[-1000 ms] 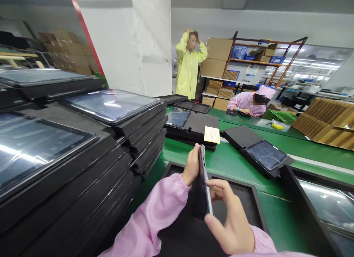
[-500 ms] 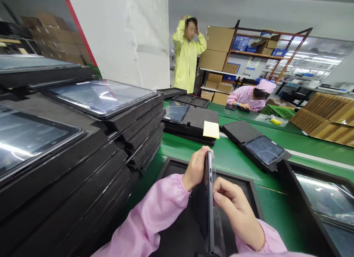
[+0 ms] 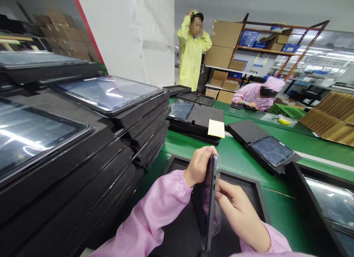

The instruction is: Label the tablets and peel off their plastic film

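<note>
My left hand (image 3: 201, 165) grips the top of a dark tablet (image 3: 212, 201), which stands nearly on edge with its narrow side and ports facing me. Loose clear film (image 3: 217, 222) bulges from the tablet's right face. On that side my right hand (image 3: 239, 205) is closed, its thumb and index finger pinching at the film close to the surface; the tips are partly hidden by the tablet. Beneath both hands lies a shallow black foam tray (image 3: 260, 198).
Stacked black foam trays (image 3: 110, 168) with tablets rise on my left. Ahead on the green bench (image 3: 179, 137) are more trays, a yellow dotted sheet (image 3: 216, 128) and a tablet (image 3: 272, 150). Another tray (image 3: 304, 198) stands at right. Two people are beyond, one standing, one bent over the bench.
The view has shifted slightly, so the surroundings sit further right. The tablet is turned a little, and the film bulges out more below my right hand. Both hands keep their places on it.
</note>
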### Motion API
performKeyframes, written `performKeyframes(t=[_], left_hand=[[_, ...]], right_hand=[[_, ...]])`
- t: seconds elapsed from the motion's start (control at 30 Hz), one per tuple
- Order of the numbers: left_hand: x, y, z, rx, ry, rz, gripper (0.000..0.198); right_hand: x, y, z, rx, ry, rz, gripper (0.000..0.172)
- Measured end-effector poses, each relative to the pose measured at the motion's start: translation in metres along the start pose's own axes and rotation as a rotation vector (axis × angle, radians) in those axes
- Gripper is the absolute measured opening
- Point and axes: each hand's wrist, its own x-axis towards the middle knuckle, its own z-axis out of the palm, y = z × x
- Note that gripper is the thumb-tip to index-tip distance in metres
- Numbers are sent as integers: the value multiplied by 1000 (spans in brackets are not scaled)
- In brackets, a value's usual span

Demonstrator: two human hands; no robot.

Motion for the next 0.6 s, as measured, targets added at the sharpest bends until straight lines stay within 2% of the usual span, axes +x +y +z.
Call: performKeyframes(t=[0.27,0.43,0.6], left_hand=[[0,-5,5,161,66,26,47],[6,-10,14,258,111,53,50],[9,-14,20,329,98,92,49]], right_hand=[[1,4,-7,-66,44,43,23],[2,8,-25,-125,75,78,24],[0,8,-45,-204,53,119,26]])
